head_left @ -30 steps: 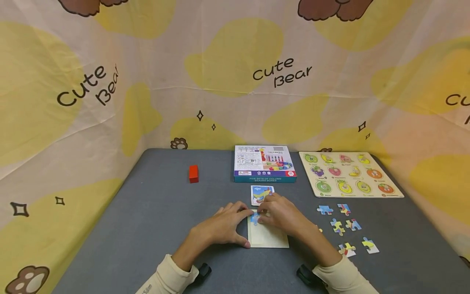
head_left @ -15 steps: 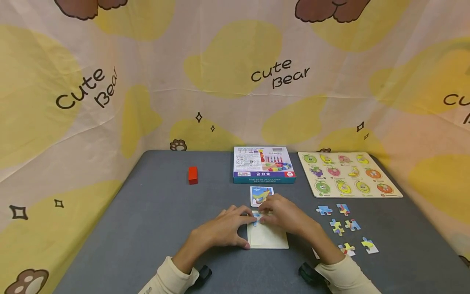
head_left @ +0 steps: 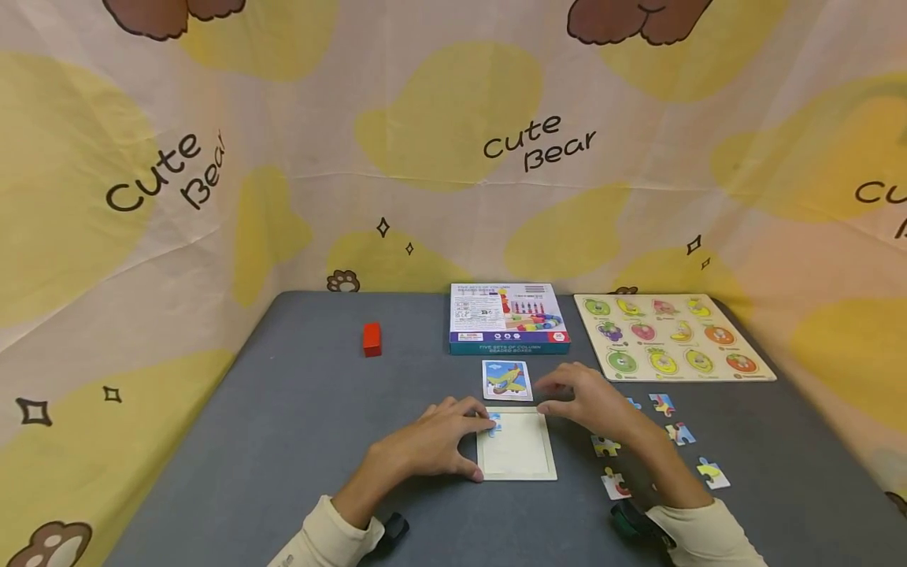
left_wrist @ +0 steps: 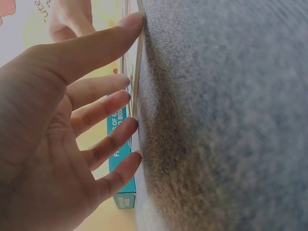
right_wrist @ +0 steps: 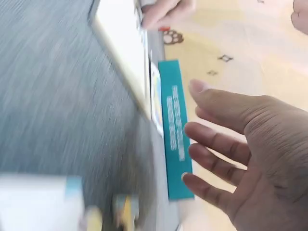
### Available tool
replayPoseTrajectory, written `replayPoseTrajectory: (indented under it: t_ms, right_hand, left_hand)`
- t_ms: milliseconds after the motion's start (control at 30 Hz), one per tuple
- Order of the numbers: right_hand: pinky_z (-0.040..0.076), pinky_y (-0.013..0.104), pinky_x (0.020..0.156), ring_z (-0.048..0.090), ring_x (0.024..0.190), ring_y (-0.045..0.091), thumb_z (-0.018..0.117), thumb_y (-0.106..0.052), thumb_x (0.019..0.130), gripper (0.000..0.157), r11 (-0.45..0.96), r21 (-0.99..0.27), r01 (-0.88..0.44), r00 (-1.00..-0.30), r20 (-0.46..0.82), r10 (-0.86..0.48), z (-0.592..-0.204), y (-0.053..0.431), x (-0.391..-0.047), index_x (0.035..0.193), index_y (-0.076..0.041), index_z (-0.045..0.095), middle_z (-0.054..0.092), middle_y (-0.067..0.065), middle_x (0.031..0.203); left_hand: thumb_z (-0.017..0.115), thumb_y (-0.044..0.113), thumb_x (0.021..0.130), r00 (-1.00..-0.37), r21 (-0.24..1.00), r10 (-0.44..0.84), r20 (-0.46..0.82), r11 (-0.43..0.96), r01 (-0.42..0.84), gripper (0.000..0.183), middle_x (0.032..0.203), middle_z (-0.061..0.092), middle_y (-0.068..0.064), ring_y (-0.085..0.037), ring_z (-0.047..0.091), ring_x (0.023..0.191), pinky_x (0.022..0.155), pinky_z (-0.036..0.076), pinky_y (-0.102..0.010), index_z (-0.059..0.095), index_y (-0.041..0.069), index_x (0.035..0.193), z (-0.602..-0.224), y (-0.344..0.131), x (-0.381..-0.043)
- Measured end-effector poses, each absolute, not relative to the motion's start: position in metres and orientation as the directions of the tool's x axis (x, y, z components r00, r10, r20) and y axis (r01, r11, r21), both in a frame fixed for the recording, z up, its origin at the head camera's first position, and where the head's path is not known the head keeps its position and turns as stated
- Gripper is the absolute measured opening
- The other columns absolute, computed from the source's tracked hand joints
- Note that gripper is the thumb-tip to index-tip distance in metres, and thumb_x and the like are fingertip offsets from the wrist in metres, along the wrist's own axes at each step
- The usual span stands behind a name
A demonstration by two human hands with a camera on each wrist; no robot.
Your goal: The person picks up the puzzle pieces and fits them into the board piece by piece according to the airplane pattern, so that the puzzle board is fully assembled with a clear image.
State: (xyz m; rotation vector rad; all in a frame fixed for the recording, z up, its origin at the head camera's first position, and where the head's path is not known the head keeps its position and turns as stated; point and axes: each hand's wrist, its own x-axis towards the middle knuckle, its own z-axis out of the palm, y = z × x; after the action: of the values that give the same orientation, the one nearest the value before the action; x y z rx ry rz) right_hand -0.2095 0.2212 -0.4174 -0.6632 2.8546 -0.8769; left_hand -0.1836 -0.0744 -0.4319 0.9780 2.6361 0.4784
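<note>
A pale puzzle tray [head_left: 520, 453] with a low rim lies on the grey table. In its far left corner is a blue jigsaw piece [head_left: 497, 420], partly covered by the index finger of my left hand [head_left: 428, 441]. That hand's thumb [left_wrist: 130, 21] touches the tray's near left edge, fingers spread. My right hand [head_left: 591, 400] hovers past the tray's far right corner, its fingers [right_wrist: 211, 137] loosely bent with nothing between them. A small picture card [head_left: 505, 379] showing a yellow plane lies just beyond the tray.
Several loose jigsaw pieces [head_left: 681, 433] lie to the right, some under my right forearm. Farther back are a boxed bead set [head_left: 509, 319] and a fruit board [head_left: 673, 339]. A red block [head_left: 372, 339] sits at the back left.
My right hand has left the blue piece and moved right, off the tray, uncovering the card and tray interior. My left index finger has shifted onto the piece.
</note>
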Motion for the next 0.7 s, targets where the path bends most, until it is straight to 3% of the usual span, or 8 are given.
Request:
replayPoseTrajectory:
  t_ms: [533, 700]
  right_hand:
    - [0.049, 0.053, 0.094, 0.062, 0.109, 0.026, 0.086, -0.029, 0.090, 0.035, 0.806, -0.476, -0.350, -0.936, 0.137, -0.325, -0.429, 0.298, -0.196, 0.119, -0.010, 0.078, 0.073, 0.002, 0.114]
    - [0.045, 0.059, 0.096, 0.063, 0.109, 0.033, 0.087, -0.028, 0.088, 0.039, 0.818, -0.460, -0.345, -0.938, 0.144, -0.315, -0.430, 0.316, -0.196, 0.119, -0.005, 0.079, 0.076, 0.006, 0.112]
  left_hand:
    - [0.087, 0.045, 0.087, -0.736, 0.428, 0.659, -0.159, 0.717, 0.550, 0.072, 0.147, 0.052, 0.007, -0.017, 0.046, 0.127, 0.104, 0.041, -0.038, 0.062, 0.024, 0.151, -0.432, -0.074, -0.183]
    - [0.087, 0.045, 0.087, -0.736, 0.434, 0.656, -0.169, 0.720, 0.541, 0.072, 0.147, 0.052, 0.007, -0.017, 0.046, 0.127, 0.104, 0.041, -0.039, 0.062, 0.025, 0.151, -0.431, -0.074, -0.184]
